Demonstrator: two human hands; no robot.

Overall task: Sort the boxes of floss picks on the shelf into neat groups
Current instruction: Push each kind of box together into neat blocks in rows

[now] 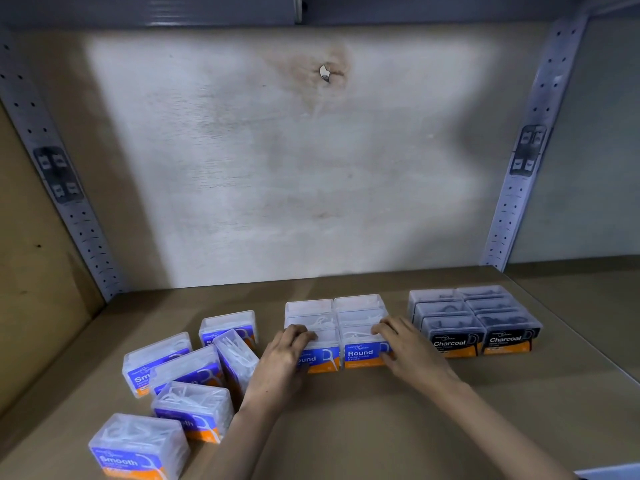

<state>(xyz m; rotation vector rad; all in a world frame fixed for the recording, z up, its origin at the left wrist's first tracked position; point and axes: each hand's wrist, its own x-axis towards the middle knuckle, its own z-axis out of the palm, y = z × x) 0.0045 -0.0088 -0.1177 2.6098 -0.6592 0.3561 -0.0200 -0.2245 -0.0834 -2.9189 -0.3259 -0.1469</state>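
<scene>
Clear-plastic Round boxes (pixel 360 355): with left hand (pixel 287 348) and right hand (pixel 403 344) each curled over a front one, I'd squeeze them flush, gently.

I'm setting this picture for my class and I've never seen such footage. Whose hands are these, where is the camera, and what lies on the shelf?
No machine: a person wears a camera on the head, so this picture looks down at their hands. On the shelf stand Charcoal boxes in a neat block at right, Round boxes in a block in the middle, Smooth boxes scattered at left. The left hand and right hand each grip a front Round box.
</scene>
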